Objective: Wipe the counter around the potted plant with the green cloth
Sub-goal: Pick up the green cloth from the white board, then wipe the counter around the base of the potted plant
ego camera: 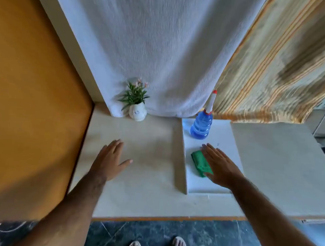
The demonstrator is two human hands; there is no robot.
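Note:
A small potted plant (pixel 137 106) with green leaves, pink flowers and a white pot stands at the back of the cream counter (pixel 144 159), against a white curtain. A folded green cloth (pixel 198 159) lies on a white raised slab (pixel 223 143) to the right. My right hand (pixel 220 164) lies flat with fingers spread, over the cloth's right part; whether it presses the cloth I cannot tell. My left hand (pixel 110 157) rests open and flat on the counter, well in front of the plant, holding nothing.
A blue spray bottle (pixel 202 123) with a white and red nozzle stands on the slab behind the cloth. An orange wall panel (pixel 32 96) borders the counter's left. A striped curtain (pixel 275 72) hangs at the back right. The counter's front edge runs above dark floor tiles and my feet.

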